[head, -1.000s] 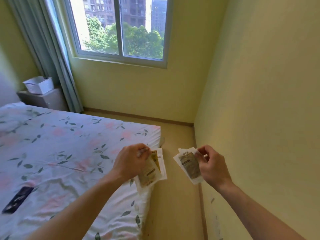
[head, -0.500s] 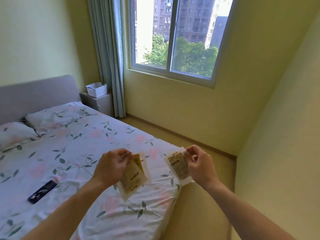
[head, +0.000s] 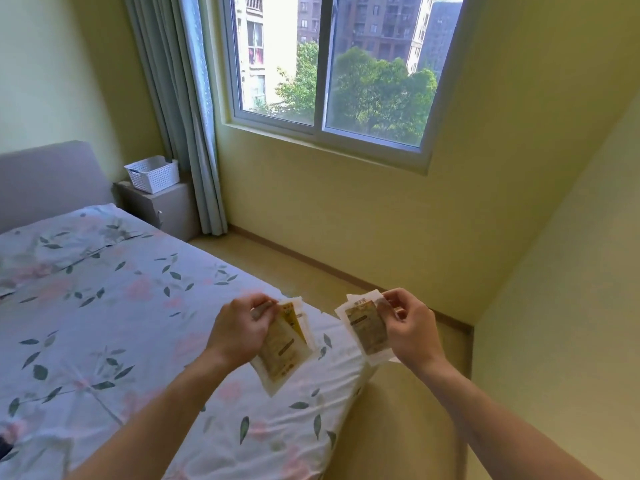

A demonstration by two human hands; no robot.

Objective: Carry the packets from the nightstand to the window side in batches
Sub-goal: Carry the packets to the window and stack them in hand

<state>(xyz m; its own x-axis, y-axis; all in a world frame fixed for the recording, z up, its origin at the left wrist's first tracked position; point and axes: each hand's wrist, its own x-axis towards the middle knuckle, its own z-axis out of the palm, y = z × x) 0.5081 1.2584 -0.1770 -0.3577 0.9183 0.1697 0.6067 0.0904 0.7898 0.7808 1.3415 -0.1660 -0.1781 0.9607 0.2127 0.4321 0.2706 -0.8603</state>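
My left hand (head: 240,330) pinches a small stack of yellow-and-white packets (head: 285,351) by their top edge, over the foot corner of the bed. My right hand (head: 410,327) pinches a second stack of packets (head: 363,323) by the upper right corner, just past the bed's edge above the floor. Both stacks hang slightly tilted, printed faces toward me. The grey nightstand (head: 166,209) stands far off by the curtain, under the window's left side, with a white basket (head: 152,173) on top.
A bed (head: 104,323) with floral sheets fills the left. The window (head: 329,74) is straight ahead, with a grey-green curtain (head: 180,109) at its left. A strip of wooden floor (head: 294,265) runs between bed and window wall. A yellow wall closes the right side.
The view has swung left and up: headboard, nightstand and window now sit nearer the centre. Both hands keep their packets, held in much the same pose, now over the bed corner.
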